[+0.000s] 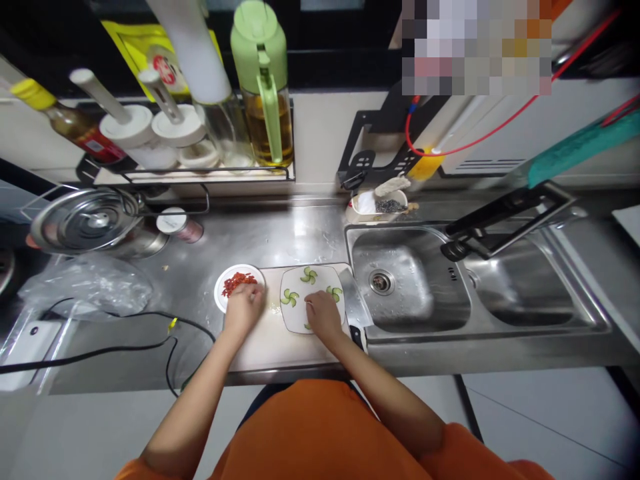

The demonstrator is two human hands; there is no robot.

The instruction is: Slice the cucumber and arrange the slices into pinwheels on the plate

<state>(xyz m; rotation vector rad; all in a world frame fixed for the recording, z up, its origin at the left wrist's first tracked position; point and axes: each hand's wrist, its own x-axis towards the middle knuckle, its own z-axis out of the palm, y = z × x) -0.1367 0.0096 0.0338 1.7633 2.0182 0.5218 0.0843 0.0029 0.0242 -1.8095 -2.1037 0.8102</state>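
My left hand (245, 308) is over the near right side of a small white bowl (218, 293) that holds small red pieces (237, 283). Its fingers are curled together, and whatever they hold is hidden. Over the middle of a white square plate (295, 321), my right hand (324, 312) has its fingers pinched, pointing down; I cannot make out anything between them. Thin green slices (309, 275) lie on the plate in small pinwheel groups, one partly hidden by my right hand. The plate rests on a pale cutting board (275, 353), which the bowl overlaps at its left.
A cleaver (356, 297) lies right of the plate, beside the double sink (415, 280). At left are a lidded pot (95, 220), a plastic bag (100, 287), a small jar (180, 225) and a black cable (125, 348). Condiment bottles, including an oil bottle (265, 100), stand on a rack behind.
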